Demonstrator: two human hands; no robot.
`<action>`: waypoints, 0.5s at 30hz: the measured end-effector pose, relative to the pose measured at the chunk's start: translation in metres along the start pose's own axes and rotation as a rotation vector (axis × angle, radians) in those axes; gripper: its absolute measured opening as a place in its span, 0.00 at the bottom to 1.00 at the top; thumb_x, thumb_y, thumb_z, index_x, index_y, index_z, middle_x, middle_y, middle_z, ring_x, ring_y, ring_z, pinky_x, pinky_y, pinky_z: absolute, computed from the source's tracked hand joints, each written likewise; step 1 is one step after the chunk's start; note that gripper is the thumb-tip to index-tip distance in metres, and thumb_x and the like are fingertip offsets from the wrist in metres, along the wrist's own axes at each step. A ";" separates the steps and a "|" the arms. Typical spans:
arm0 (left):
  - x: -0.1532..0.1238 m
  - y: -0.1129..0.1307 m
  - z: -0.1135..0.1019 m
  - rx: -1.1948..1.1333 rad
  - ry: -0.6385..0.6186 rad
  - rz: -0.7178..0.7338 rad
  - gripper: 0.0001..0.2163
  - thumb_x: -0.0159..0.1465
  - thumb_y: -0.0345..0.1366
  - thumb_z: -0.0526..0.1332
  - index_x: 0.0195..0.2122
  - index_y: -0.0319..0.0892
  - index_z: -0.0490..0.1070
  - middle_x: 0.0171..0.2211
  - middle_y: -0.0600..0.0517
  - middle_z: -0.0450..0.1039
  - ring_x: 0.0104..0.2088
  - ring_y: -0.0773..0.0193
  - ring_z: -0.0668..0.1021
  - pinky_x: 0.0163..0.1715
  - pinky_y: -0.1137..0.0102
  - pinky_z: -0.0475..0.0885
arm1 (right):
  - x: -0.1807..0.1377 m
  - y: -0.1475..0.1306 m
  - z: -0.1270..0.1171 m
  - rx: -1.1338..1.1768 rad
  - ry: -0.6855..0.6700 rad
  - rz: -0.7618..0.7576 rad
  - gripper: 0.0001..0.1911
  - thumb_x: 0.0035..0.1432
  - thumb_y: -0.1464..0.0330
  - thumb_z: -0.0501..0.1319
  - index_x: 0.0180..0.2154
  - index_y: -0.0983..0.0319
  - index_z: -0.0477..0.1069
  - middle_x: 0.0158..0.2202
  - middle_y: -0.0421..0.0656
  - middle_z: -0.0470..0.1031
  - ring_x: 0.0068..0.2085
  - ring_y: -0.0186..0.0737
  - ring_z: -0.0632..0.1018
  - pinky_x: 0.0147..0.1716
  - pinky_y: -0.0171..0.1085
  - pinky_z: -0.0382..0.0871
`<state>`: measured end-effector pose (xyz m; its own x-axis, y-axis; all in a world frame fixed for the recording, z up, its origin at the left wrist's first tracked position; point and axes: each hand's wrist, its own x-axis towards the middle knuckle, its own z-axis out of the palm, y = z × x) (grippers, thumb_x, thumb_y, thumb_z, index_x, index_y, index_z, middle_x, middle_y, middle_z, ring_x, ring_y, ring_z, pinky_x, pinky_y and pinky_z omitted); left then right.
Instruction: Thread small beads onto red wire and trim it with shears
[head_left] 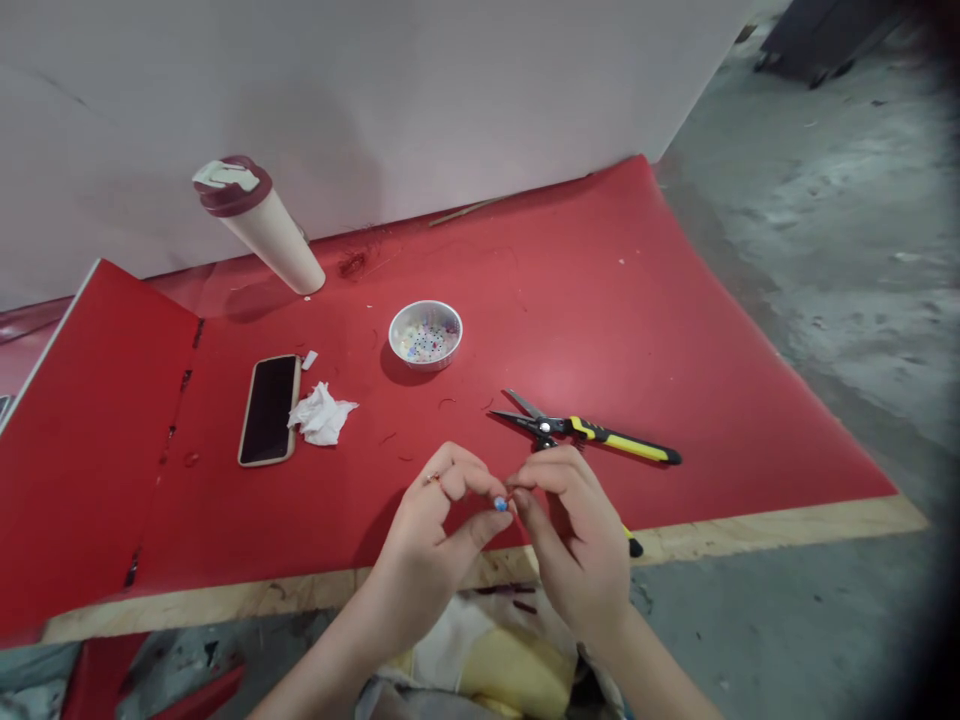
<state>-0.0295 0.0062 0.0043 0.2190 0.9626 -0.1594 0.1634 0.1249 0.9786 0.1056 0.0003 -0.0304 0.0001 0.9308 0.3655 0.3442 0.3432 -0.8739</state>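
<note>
Pinches in left hand (426, 520) a blue bead (501, 504), likely light, hard, slippery, best held by its sides, and brings together right hand's (581, 545) fingertips just beside it, contents unclear.

One head-worn camera looks forward and steeply down from above and behind the near edge of the red-topped, wood-edged table (577, 320), with the person's bare left hand (435, 525) and bare right hand (581, 540) close below it; its wide view reaches past the far edge to a pale grey wall (450, 100) and beyond the right edge to a grey floor (840, 260)
</note>
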 end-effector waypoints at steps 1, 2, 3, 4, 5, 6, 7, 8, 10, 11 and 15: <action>-0.001 0.002 0.000 0.084 0.019 0.027 0.04 0.58 0.27 0.59 0.28 0.43 0.67 0.30 0.54 0.64 0.33 0.68 0.69 0.36 0.73 0.64 | 0.001 0.000 -0.001 -0.005 -0.006 -0.015 0.07 0.58 0.76 0.54 0.33 0.59 0.66 0.30 0.40 0.67 0.33 0.37 0.69 0.32 0.37 0.63; -0.002 0.004 0.000 0.157 0.031 0.053 0.05 0.58 0.26 0.59 0.28 0.43 0.67 0.30 0.55 0.64 0.33 0.69 0.69 0.36 0.74 0.64 | 0.001 0.000 -0.002 -0.011 -0.011 -0.027 0.07 0.58 0.76 0.54 0.33 0.59 0.66 0.30 0.40 0.67 0.33 0.37 0.70 0.32 0.37 0.63; -0.004 0.005 -0.001 0.219 0.038 0.081 0.05 0.58 0.26 0.59 0.29 0.44 0.68 0.30 0.55 0.64 0.32 0.69 0.69 0.35 0.74 0.65 | 0.002 0.001 -0.002 -0.016 -0.015 -0.036 0.07 0.58 0.76 0.54 0.33 0.59 0.66 0.30 0.41 0.67 0.33 0.37 0.70 0.32 0.37 0.64; -0.005 0.006 -0.001 0.273 0.042 0.109 0.05 0.58 0.26 0.59 0.30 0.44 0.68 0.31 0.55 0.65 0.33 0.69 0.70 0.35 0.74 0.65 | 0.002 0.001 -0.003 -0.019 -0.018 -0.041 0.07 0.58 0.77 0.54 0.33 0.59 0.66 0.30 0.41 0.67 0.33 0.37 0.70 0.32 0.37 0.64; -0.006 0.006 -0.002 0.319 0.042 0.135 0.06 0.58 0.26 0.59 0.32 0.44 0.68 0.32 0.54 0.65 0.33 0.69 0.70 0.35 0.74 0.65 | 0.002 0.001 -0.003 -0.022 -0.020 -0.044 0.08 0.58 0.77 0.53 0.33 0.59 0.65 0.30 0.41 0.67 0.32 0.37 0.70 0.32 0.37 0.64; -0.006 0.006 -0.003 0.361 0.044 0.158 0.06 0.58 0.26 0.59 0.33 0.44 0.69 0.32 0.54 0.65 0.33 0.68 0.70 0.35 0.74 0.65 | 0.002 0.001 -0.003 -0.021 -0.022 -0.045 0.08 0.58 0.77 0.53 0.33 0.59 0.65 0.30 0.41 0.67 0.32 0.37 0.70 0.31 0.38 0.64; -0.007 0.005 -0.003 0.400 0.045 0.177 0.06 0.58 0.27 0.59 0.34 0.44 0.69 0.32 0.54 0.66 0.34 0.68 0.70 0.35 0.73 0.65 | 0.001 0.001 -0.002 -0.020 -0.023 -0.045 0.08 0.58 0.77 0.53 0.33 0.59 0.65 0.30 0.41 0.67 0.32 0.38 0.70 0.31 0.38 0.64; -0.008 0.005 -0.003 0.440 0.049 0.192 0.05 0.59 0.27 0.59 0.33 0.44 0.69 0.32 0.54 0.66 0.33 0.68 0.70 0.35 0.73 0.65 | 0.001 0.001 -0.002 -0.017 -0.025 -0.043 0.08 0.58 0.77 0.53 0.34 0.59 0.65 0.30 0.42 0.67 0.32 0.38 0.70 0.31 0.38 0.64; -0.008 0.005 -0.003 0.524 0.071 0.204 0.04 0.59 0.28 0.58 0.32 0.44 0.69 0.31 0.53 0.67 0.33 0.67 0.71 0.34 0.72 0.65 | 0.000 0.001 0.000 -0.010 -0.028 -0.034 0.08 0.58 0.77 0.53 0.34 0.59 0.65 0.30 0.42 0.66 0.32 0.37 0.70 0.31 0.37 0.65; -0.008 0.006 -0.003 0.567 0.087 0.211 0.04 0.59 0.28 0.58 0.31 0.43 0.69 0.30 0.53 0.67 0.32 0.67 0.71 0.34 0.71 0.65 | 0.000 0.001 0.001 -0.010 -0.026 -0.029 0.08 0.58 0.77 0.53 0.34 0.59 0.65 0.30 0.41 0.66 0.32 0.37 0.70 0.31 0.37 0.65; -0.008 0.009 0.000 0.687 0.189 0.255 0.03 0.58 0.29 0.60 0.28 0.44 0.70 0.28 0.54 0.68 0.30 0.66 0.70 0.32 0.70 0.65 | 0.000 0.001 0.001 -0.054 -0.005 -0.045 0.08 0.58 0.77 0.54 0.34 0.59 0.65 0.30 0.41 0.66 0.32 0.37 0.70 0.31 0.37 0.66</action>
<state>-0.0301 -0.0008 0.0140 0.1718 0.9741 0.1471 0.7064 -0.2259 0.6708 0.1051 0.0010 -0.0313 -0.0206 0.9154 0.4021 0.3943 0.3770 -0.8381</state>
